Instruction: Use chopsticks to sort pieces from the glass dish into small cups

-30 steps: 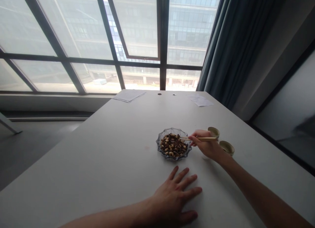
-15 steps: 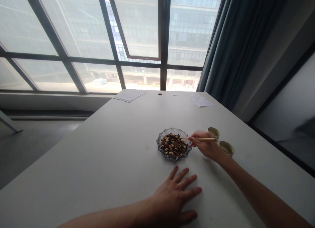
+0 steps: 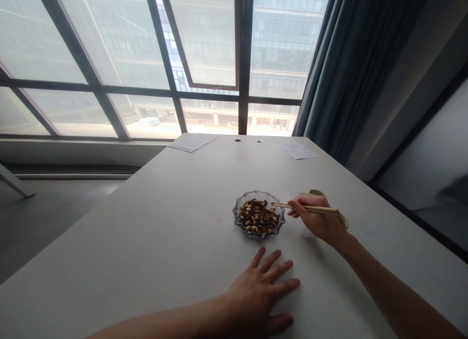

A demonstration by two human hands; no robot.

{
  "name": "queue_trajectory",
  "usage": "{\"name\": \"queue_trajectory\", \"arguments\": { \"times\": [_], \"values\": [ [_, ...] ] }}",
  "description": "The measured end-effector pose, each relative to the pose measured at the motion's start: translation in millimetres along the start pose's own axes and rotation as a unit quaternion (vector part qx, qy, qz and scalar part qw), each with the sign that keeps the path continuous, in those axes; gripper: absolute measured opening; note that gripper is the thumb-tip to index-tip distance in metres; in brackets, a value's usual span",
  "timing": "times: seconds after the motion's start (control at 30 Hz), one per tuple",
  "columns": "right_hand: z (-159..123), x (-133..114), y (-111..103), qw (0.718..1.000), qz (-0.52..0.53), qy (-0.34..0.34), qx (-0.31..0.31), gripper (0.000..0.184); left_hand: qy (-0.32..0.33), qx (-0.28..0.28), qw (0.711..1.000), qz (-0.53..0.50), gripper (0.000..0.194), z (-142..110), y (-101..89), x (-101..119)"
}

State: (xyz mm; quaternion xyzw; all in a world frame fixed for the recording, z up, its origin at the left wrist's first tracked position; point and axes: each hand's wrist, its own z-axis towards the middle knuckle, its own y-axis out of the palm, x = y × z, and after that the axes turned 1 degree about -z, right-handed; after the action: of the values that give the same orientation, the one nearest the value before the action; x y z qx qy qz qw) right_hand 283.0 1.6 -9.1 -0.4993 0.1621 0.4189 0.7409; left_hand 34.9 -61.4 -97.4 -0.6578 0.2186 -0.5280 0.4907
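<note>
Left hand [image 3: 256, 295] lies flat, fingers spread, holding nothing on the white table [image 3: 146, 231]. Right hand [image 3: 314, 218] pinches light, stiff, slick-looking thin wooden chopsticks [image 3: 310, 208], tips above a fragile scalloped glass bowl [image 3: 258, 236], best held by its rim, of small hard nuts and dark seeds [image 3: 258, 217].

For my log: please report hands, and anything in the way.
Right hand holds chopsticks, tips over glass dish of nuts. Left hand flat on table. Two small cups behind right hand.
</note>
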Motion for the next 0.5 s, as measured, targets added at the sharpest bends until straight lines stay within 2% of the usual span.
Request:
{"name": "queue_trajectory", "arguments": {
  "times": [0.13,0.3,0.4,0.5],
  "values": [
    [-27,-13,-39,0.997,0.021,0.009,0.071,0.034,0.001,-0.001,1.000,0.003,0.066,-1,-0.9,0],
    [-67,-14,-85,0.980,-0.046,0.047,0.189,0.025,-0.002,0.002,1.000,0.010,0.067,0,1.6,-1],
    [-88,-3,-99,0.963,-0.054,0.094,0.248,0.026,0.000,0.007,1.000,0.020,0.068,0,3.6,-3],
    [-106,12,-103,0.955,-0.048,0.127,0.262,0.028,-0.002,0.006,1.000,0.024,0.069,0,3.1,-3]
  ]
}}
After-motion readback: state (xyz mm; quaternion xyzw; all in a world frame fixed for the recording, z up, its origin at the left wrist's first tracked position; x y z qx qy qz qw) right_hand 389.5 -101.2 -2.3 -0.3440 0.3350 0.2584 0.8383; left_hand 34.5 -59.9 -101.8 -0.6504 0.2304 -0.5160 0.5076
